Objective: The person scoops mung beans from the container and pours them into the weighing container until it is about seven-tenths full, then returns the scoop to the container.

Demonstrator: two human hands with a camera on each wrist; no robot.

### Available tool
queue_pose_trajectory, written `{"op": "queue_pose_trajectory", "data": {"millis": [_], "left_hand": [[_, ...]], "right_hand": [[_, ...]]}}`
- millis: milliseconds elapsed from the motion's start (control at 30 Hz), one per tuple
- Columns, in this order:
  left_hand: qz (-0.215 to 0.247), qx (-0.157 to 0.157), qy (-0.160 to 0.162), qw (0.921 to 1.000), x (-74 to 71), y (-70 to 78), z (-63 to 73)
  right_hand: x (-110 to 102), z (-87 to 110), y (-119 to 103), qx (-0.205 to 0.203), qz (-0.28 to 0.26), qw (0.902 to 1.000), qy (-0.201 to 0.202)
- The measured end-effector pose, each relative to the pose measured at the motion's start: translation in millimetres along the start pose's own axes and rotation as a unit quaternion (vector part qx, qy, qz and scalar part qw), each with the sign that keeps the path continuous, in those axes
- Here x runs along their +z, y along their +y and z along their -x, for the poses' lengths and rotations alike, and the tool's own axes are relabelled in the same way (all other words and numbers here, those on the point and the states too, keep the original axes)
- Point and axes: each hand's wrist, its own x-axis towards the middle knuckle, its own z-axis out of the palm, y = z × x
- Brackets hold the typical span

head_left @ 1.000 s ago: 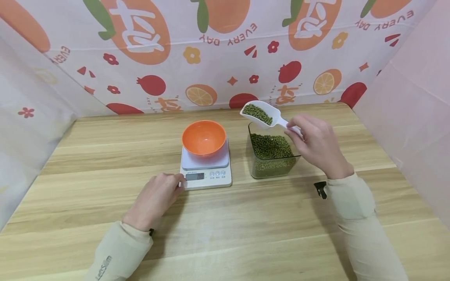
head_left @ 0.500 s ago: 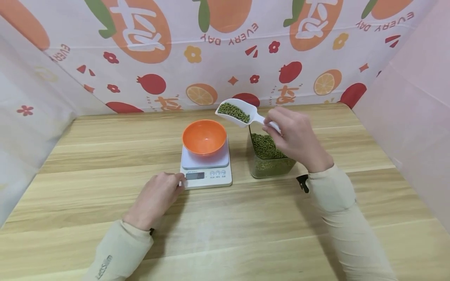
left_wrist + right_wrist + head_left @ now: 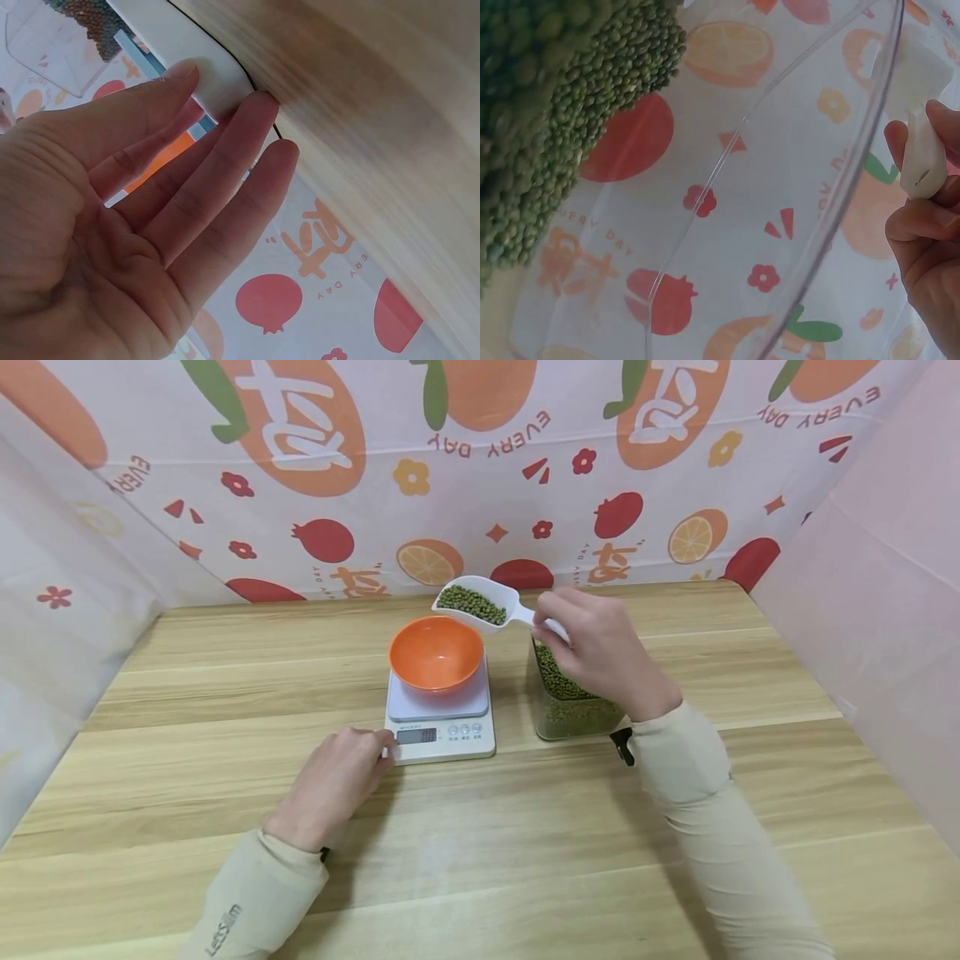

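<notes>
My right hand pinches the handle of a white plastic scoop, which carries green mung beans. The scoop is held nearly level, its lip over the back right rim of an orange bowl. Nothing lies inside the bowl, which sits on a white kitchen scale. At the scale's front left corner, my left hand holds the edge between thumb and fingers. The left wrist view shows the thumb against the front edge. Only the scoop's handle end shows clearly in the right wrist view.
A clear square container of mung beans stands right of the scale, partly hidden under my right hand. A fruit-print cloth hangs behind the wooden table, with pale walls at both sides.
My right hand has carried the full scoop left, from above the container to the bowl's back right rim. My left hand has stayed at the scale's corner.
</notes>
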Motion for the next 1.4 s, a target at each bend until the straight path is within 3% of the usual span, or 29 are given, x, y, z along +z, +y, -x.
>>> {"op": "queue_pose_trajectory", "data": {"millis": [333, 1400], "left_hand": [[-0.001, -0.001, -0.002, 1.0000, 0.9, 0.5, 0.0], [0.000, -0.003, -0.003, 1.0000, 0.4, 0.7, -0.3]], "right_hand": [[3.0, -8.3, -3.7, -0.009, 0.008, 0.9998, -0.016], [24.9, -15.2, -7.2, 0.013, 0.022, 0.9912, -0.130]]}}
